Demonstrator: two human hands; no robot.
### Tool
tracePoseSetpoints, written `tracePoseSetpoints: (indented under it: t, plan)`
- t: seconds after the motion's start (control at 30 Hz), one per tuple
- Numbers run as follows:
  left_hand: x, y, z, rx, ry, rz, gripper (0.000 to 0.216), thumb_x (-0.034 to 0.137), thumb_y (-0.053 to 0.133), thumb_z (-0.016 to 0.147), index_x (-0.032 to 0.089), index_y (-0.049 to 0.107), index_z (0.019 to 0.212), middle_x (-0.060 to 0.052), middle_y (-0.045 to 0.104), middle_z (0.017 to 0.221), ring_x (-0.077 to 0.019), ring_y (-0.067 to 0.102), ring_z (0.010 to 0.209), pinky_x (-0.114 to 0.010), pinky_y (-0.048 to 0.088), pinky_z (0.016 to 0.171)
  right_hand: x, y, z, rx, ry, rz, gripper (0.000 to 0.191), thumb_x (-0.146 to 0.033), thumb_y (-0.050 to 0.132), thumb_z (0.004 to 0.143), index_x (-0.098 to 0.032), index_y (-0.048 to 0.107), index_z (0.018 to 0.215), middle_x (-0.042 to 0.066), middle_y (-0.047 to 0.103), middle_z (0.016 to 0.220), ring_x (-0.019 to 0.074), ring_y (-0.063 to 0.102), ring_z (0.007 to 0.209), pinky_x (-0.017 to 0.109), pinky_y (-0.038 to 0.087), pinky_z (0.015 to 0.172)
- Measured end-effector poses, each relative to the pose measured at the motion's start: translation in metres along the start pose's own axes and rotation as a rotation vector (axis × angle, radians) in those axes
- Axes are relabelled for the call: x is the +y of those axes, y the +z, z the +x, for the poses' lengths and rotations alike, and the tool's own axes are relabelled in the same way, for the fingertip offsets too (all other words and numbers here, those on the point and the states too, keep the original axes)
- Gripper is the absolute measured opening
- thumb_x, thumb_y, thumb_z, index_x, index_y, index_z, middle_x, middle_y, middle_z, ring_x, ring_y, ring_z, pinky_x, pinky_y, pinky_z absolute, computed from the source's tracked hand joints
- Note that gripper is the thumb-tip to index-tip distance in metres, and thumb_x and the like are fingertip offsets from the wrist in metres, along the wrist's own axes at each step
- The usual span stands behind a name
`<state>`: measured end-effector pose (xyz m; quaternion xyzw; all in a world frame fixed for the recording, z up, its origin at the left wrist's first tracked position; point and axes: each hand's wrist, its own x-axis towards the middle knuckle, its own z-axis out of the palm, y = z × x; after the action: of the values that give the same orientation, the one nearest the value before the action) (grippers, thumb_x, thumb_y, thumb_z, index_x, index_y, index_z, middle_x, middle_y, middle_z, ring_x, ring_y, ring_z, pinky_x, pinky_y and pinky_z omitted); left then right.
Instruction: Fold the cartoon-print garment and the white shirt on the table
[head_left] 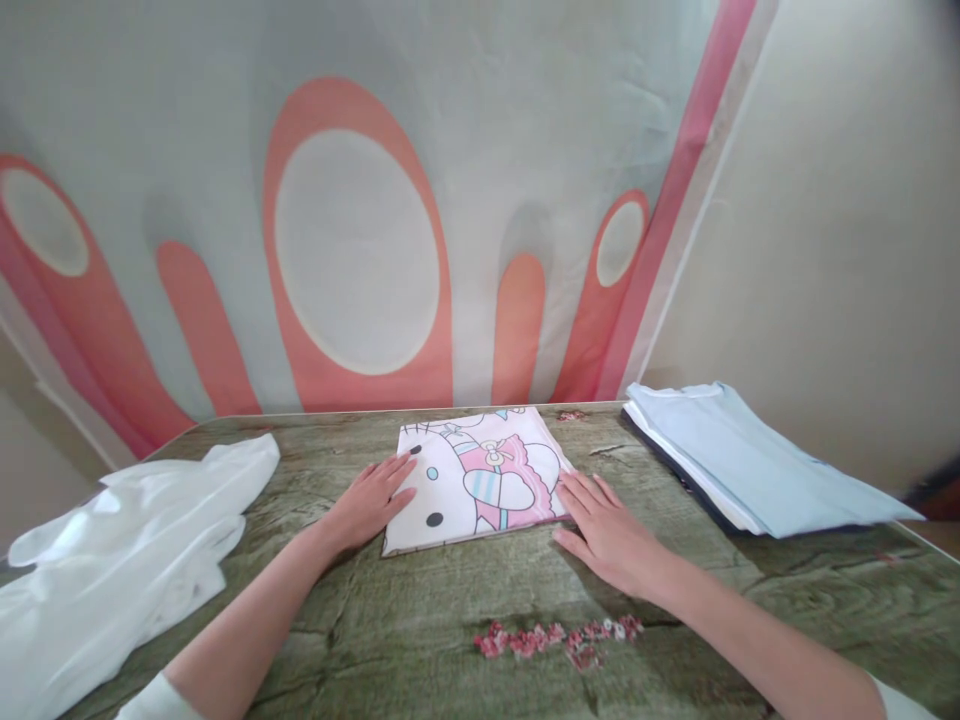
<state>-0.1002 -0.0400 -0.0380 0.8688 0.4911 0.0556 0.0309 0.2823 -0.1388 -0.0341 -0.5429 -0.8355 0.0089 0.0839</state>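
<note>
A folded white and pink cloth [480, 480] with a cartoon cat print lies flat on the table, roughly rectangular. My left hand [371, 503] rests at its left edge, fingers stretched out and fingertips touching the fabric. At the right edge lies my right hand [604, 530], also flat with the fingers spread, its fingertips against the cloth's side. Neither hand grips anything.
A crumpled white garment [142, 550] spreads over the table's left side. On the right sits a stack of folded clothes [757, 460], light blue on top with white and dark layers below. The wood-patterned tabletop [390, 640] bears printed pink flowers. Behind it rises a coral-patterned wall [480, 200].
</note>
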Motion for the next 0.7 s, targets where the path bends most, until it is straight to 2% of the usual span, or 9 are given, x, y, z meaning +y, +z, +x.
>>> tracePoseSetpoints:
  t: [0.17,0.23,0.33,0.43,0.53,0.63,0.7]
  plan:
    - [0.011,-0.013,-0.016,0.138,0.075,-0.010,0.044,0.041,0.031,0.094,0.022,0.042,0.133,-0.005,0.038,0.141,-0.0230,0.029,0.130,-0.041,0.021,0.107,-0.024,-0.011,-0.003,-0.036,-0.134,0.081,0.053,-0.051,0.031,0.092,-0.027,0.033,0.139,0.005,0.023,0.149,0.0242,0.019,0.135,0.047,0.016,0.110]
    - [0.021,-0.020,-0.018,0.169,0.117,-0.023,0.036,0.037,0.033,0.094,0.021,0.051,0.122,-0.006,0.047,0.130,-0.0222,0.039,0.121,-0.038,0.026,0.103,-0.029,-0.014,-0.003,-0.079,-0.150,0.116,0.053,-0.051,0.031,0.091,-0.026,0.034,0.138,0.005,0.024,0.148,0.0231,0.021,0.135,0.046,0.018,0.110]
    - [0.035,-0.029,-0.020,0.151,0.130,-0.038,0.029,0.035,0.035,0.093,0.019,0.057,0.102,-0.007,0.056,0.109,-0.0212,0.050,0.103,-0.035,0.035,0.093,-0.030,-0.017,-0.004,-0.120,-0.141,0.138,0.053,-0.052,0.031,0.091,-0.024,0.039,0.136,0.006,0.033,0.144,0.0219,0.025,0.133,0.046,0.017,0.110]
    - [0.049,-0.036,-0.024,0.119,0.102,-0.007,0.027,0.034,0.036,0.093,0.018,0.058,0.093,-0.006,0.056,0.097,-0.0211,0.051,0.093,-0.035,0.038,0.086,-0.025,-0.018,-0.005,-0.129,-0.130,0.143,0.052,-0.053,0.031,0.091,-0.025,0.044,0.133,0.006,0.038,0.142,0.0229,0.028,0.132,0.048,0.017,0.110]
    - [0.070,-0.039,-0.035,0.088,0.069,0.054,0.025,0.036,0.041,0.091,0.018,0.058,0.093,-0.007,0.055,0.096,-0.0226,0.051,0.093,-0.036,0.039,0.085,-0.016,-0.019,-0.004,-0.105,-0.131,0.116,0.048,-0.053,0.031,0.091,-0.028,0.051,0.127,0.004,0.040,0.140,0.0247,0.029,0.132,0.051,0.014,0.109]
    - [0.105,-0.040,-0.055,0.043,0.037,0.055,0.027,0.040,0.043,0.090,0.019,0.057,0.097,-0.008,0.055,0.102,-0.0244,0.051,0.096,-0.038,0.040,0.085,0.002,-0.016,-0.001,-0.039,-0.111,0.052,0.043,-0.052,0.031,0.091,-0.031,0.061,0.116,0.000,0.044,0.137,0.0255,0.032,0.130,0.052,0.015,0.108]
    - [0.130,-0.042,-0.071,-0.013,0.071,0.006,0.031,0.043,0.042,0.090,0.019,0.057,0.103,-0.009,0.055,0.107,-0.0256,0.051,0.100,-0.039,0.040,0.087,0.019,-0.009,0.003,0.009,-0.077,0.001,0.043,-0.052,0.030,0.091,-0.031,0.064,0.110,0.001,0.050,0.132,0.0258,0.036,0.127,0.052,0.019,0.107]
